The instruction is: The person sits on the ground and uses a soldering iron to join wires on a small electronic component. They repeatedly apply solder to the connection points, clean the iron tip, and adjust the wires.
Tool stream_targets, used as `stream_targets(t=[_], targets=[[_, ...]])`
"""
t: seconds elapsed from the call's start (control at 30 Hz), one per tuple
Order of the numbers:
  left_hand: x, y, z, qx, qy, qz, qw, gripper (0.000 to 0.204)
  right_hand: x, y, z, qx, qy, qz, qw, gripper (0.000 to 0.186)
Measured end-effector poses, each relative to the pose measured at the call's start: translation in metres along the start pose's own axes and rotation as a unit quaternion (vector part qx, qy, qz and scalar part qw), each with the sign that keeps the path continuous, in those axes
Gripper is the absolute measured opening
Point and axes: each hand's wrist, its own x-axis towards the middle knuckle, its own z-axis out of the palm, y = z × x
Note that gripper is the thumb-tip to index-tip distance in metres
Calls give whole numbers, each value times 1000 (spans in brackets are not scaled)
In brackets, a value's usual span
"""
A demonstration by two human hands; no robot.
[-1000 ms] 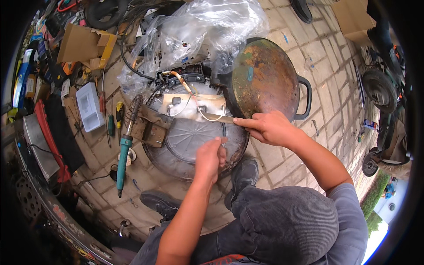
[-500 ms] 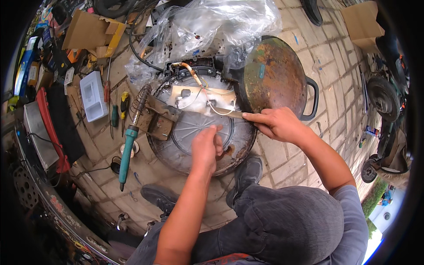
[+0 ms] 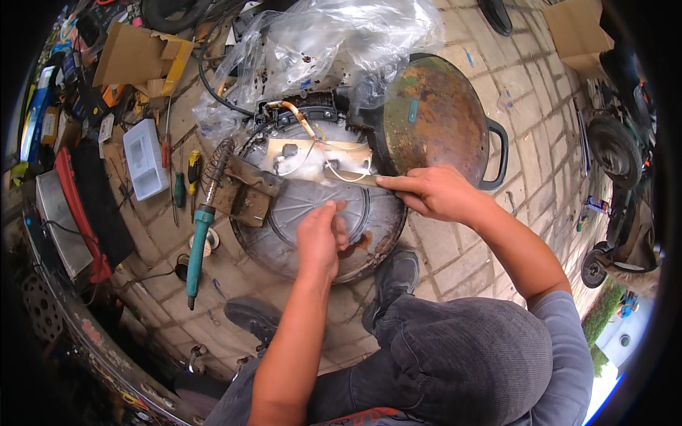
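Observation:
A round, stained metal appliance base (image 3: 298,248) lies underside up, with wiring and a board (image 3: 288,160) coated in white fluffy material. My right hand (image 3: 440,195) grips a flat metal strip (image 3: 355,177) at the board's lower edge, index finger stretched along it. My left hand (image 3: 320,238) hovers over or rests on the base, fingers loosely bent and apart, with nothing visible in them. A bent metal bracket (image 3: 252,202) sits left of the wiring; a teal-handled soldering iron (image 3: 202,241) in a coiled holder is beside it. A rusty pan with handle (image 3: 433,113) adjoins the base.
Crumpled clear plastic (image 3: 327,42) covers the area behind the base. A cardboard piece (image 3: 135,64), plastic tray (image 3: 145,160), screwdrivers (image 3: 179,188) and a red-edged case (image 3: 82,220) lie left. A wheeled machine (image 3: 614,160) and cardboard box (image 3: 575,35) stand right. My shoes are below the base.
Both hands have shifted slightly upward in view, along with the whole scene as the camera moves. The right hand still holds the strip; the left hand's fingers stay loosely bent.

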Motion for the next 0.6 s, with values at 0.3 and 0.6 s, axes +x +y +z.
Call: stream_targets(t=[0.3, 0.6], targets=[[-6, -3, 6, 17, -19, -8, 1000, 32, -6, -1, 0, -1, -7, 29, 1000, 42], [-3, -9, -5, -11, 53, 34, 998, 29, -37, -22, -3, 26, -18, 27, 999, 43]])
